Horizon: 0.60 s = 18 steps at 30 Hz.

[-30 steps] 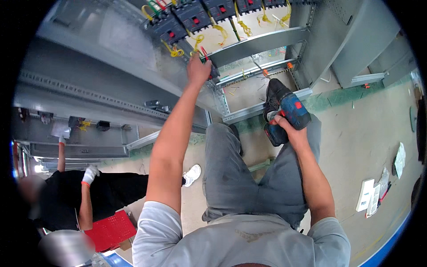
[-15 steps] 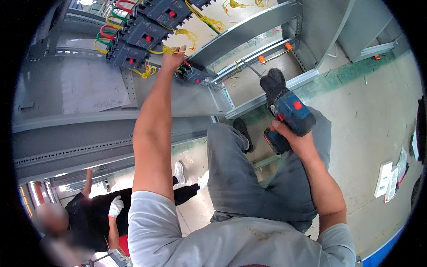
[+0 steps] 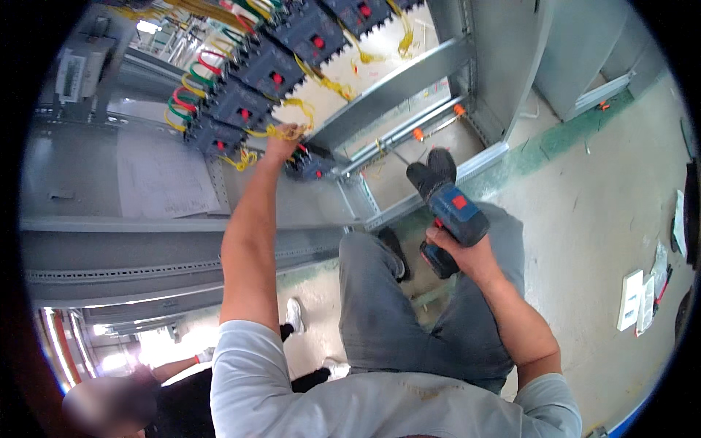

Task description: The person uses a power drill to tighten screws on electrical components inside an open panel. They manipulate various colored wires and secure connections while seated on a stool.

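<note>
My left hand point(image 3: 281, 146) reaches up to a row of dark moulded-case circuit breakers point(image 3: 235, 108) with red buttons. Its bent fingers close on thin yellow wires point(image 3: 258, 133) hanging in a tied bundle from a breaker; the fingertips are partly hidden. My right hand point(image 3: 473, 255) grips a blue-and-black cordless drill point(image 3: 454, 208) by its handle, over my right thigh. The drill's long thin bit point(image 3: 399, 156) points up and left toward the frame opening, apart from the breakers. A smaller breaker point(image 3: 312, 166) sits just below and right of my left hand.
A grey metal cabinet frame point(image 3: 394, 87) surrounds the work, its lower rail point(image 3: 438, 179) crossing near my feet. Orange insulators point(image 3: 418, 134) stand on a bar. A paper sheet point(image 3: 164, 171) lies at left. Another person point(image 3: 182, 401) is at lower left. White packages point(image 3: 629, 299) lie on the right floor.
The view has shifted, so the cabinet appears lower. My left hand stays at the yellow wires. The drill has moved slightly left, still in my right hand. The other person has shifted position.
</note>
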Each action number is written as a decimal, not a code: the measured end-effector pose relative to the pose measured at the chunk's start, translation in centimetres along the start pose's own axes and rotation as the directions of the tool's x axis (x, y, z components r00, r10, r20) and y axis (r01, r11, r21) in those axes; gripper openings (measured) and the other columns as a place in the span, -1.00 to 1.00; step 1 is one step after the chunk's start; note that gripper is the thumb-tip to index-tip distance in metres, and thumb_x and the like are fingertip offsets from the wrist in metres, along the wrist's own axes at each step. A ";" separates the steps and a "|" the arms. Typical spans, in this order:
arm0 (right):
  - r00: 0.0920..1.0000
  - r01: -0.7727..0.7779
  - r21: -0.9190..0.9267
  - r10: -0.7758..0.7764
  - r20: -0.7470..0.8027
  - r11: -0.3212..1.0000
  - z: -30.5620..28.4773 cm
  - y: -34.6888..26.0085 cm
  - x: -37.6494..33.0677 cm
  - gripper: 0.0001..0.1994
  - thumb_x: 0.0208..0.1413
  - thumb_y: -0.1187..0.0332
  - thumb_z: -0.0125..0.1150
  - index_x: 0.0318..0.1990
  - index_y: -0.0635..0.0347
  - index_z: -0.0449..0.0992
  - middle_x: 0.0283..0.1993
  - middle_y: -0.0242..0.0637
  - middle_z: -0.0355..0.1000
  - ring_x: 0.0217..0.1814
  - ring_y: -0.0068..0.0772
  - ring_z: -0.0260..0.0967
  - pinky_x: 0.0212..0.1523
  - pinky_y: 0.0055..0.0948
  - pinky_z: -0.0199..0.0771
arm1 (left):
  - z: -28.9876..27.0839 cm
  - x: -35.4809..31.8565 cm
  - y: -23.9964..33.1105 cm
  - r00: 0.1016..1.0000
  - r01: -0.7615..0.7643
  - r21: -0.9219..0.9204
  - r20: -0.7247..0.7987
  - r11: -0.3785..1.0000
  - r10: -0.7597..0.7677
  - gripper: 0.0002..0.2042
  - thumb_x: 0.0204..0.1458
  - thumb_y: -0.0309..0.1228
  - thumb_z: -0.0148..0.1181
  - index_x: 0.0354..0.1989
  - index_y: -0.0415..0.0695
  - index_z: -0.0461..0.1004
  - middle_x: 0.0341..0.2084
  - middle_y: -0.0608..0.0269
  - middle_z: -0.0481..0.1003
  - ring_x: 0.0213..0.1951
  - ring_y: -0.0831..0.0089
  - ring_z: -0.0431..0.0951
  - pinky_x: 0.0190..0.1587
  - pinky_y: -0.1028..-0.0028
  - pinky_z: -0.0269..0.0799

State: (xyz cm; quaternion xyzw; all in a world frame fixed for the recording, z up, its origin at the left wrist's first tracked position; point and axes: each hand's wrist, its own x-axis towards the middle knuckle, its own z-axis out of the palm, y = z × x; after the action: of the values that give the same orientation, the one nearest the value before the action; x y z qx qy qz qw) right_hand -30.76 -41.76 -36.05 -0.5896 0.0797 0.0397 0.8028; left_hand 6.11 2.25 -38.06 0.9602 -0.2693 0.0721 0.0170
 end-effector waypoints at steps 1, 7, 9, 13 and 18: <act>1.000 -0.010 0.022 0.010 -0.019 1.000 0.0 -0.1 0.0 -0.74 0.12 0.39 0.51 -0.12 0.23 0.56 -0.27 -0.40 0.55 -0.23 -0.55 0.48 -0.15 -0.40 0.55 | -0.6 0.7 1.1 1.000 0.002 -0.031 0.017 1.000 -0.002 -0.68 0.24 -0.10 0.15 -0.27 -0.13 0.60 -0.33 -0.10 0.61 -0.20 -0.13 0.62 -0.17 0.05 0.50; 0.996 -0.086 0.088 0.089 -0.030 0.992 0.2 -1.3 -0.4 -0.76 0.11 0.41 0.48 -0.17 0.24 0.53 -0.31 -0.36 0.53 -0.30 -0.51 0.54 -0.23 -0.38 0.58 | -0.4 -0.2 1.9 0.950 0.298 -0.111 -0.064 0.948 -0.306 -0.58 0.16 -0.15 0.29 0.06 -0.22 0.57 -0.19 -0.08 0.65 -0.08 -0.01 0.65 -0.03 0.19 0.56; 0.997 -0.061 0.134 0.066 -0.035 0.989 0.1 -0.8 -0.5 -0.76 0.10 0.42 0.47 -0.16 0.24 0.51 -0.32 -0.37 0.53 -0.30 -0.50 0.54 -0.24 -0.40 0.56 | -0.8 0.6 3.8 0.926 0.374 -0.105 -0.009 0.922 -0.377 -0.37 0.08 0.03 0.35 0.15 -0.26 0.51 -0.13 -0.09 0.65 -0.03 0.03 0.66 0.02 0.21 0.56; 0.996 -0.082 0.160 0.085 -0.012 0.984 0.7 0.4 -0.5 -0.75 0.08 0.42 0.47 -0.17 0.22 0.50 -0.32 -0.38 0.51 -0.32 -0.50 0.53 -0.25 -0.39 0.56 | -1.9 -0.1 4.0 0.877 0.453 -0.048 0.204 0.890 -0.435 -0.22 0.08 0.29 0.18 0.24 -0.15 0.47 0.12 -0.17 0.55 0.19 -0.11 0.53 0.23 0.09 0.44; 0.999 -0.047 0.168 0.049 -0.009 0.985 1.1 1.1 -0.2 -0.71 0.06 0.41 0.50 -0.14 0.22 0.50 -0.29 -0.36 0.52 -0.34 -0.47 0.55 -0.28 -0.38 0.59 | -2.3 -1.1 5.5 0.909 0.417 -0.075 0.046 0.906 -0.415 -0.29 0.03 0.20 0.29 0.15 -0.18 0.55 0.04 -0.18 0.57 0.12 -0.10 0.56 0.22 0.12 0.45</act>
State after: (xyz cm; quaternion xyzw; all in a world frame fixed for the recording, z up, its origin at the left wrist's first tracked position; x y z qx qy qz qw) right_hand -31.00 -40.36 -36.69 -0.5181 0.1022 0.0484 0.8478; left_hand 2.06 -1.73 -36.03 0.9949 -0.0614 0.0417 0.0680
